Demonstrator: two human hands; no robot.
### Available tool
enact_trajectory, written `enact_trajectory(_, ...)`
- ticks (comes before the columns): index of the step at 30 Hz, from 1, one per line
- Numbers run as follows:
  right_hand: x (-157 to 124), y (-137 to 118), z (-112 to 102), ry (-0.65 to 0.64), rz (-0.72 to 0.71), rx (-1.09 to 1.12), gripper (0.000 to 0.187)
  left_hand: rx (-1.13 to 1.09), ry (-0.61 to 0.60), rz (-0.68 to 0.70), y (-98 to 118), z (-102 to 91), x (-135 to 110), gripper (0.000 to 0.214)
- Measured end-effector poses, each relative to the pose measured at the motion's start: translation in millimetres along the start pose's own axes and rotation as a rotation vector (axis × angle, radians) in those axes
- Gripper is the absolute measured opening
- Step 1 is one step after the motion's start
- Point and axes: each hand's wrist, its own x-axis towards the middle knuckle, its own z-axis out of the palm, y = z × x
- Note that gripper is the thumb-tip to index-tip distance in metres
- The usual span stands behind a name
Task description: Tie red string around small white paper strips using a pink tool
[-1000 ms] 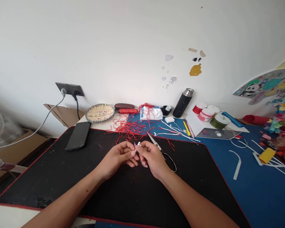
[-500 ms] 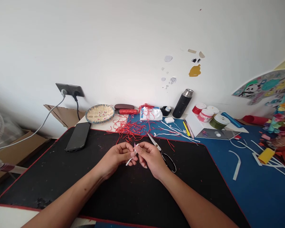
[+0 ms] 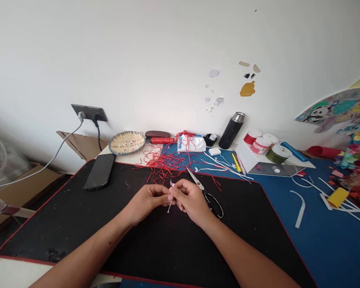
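Both my hands meet over the middle of a black mat point(image 3: 78, 224). My left hand point(image 3: 148, 200) and my right hand point(image 3: 189, 197) pinch together on a small pink piece with a thin white strip point(image 3: 170, 205) that hangs down between the fingertips. Just right of my right hand lie scissors point(image 3: 205, 193) with black handles. Behind the hands is a heap of red cord pieces point(image 3: 165, 162).
A black phone point(image 3: 99, 171) lies at the mat's back left, a woven basket point(image 3: 126, 142) behind it. A dark flask point(image 3: 231, 130), tape rolls point(image 3: 265, 146), white strips point(image 3: 222, 166) and coloured paper scraps point(image 3: 345, 188) crowd the blue surface point(image 3: 318, 240) to the right. A cable hangs from a wall socket point(image 3: 89, 112).
The white strip, at first only a short tip between the fingertips, has come out and now hangs downward below them. The hands have stayed in place.
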Motion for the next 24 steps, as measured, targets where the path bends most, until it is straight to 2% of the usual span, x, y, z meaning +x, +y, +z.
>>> enact_trajectory(8, -2.4, -6.4, 0.1, -0.05, -0.015, 0.024, 0.043, -0.17, -0.04, -0.048, -2.0, 3.6, 2.0, 0.027)
enact_trajectory(13, -2.3, -7.0, -1.2, -0.003, -0.035, 0.01, 0.045, -0.363, 0.058, -0.076, 1.3, 2.7, 2.2, 0.026)
enact_trajectory(17, -3.0, -3.8, -1.3, 0.025, -0.073, -0.059, 0.042, -0.501, 0.139, -0.039, 2.1, -0.1, 3.9, 0.025)
enact_trajectory(20, -4.3, -1.4, -0.3, -0.009, -0.085, -0.1, 0.041, -0.559, 0.166, -0.006, 1.5, -0.8, 4.9, 0.024)
enact_trajectory(24, -5.3, -1.7, 1.4, -0.103, -0.025, -0.099, 0.046, -0.568, 0.185, 0.0, 1.1, 0.8, 4.5, 0.026)
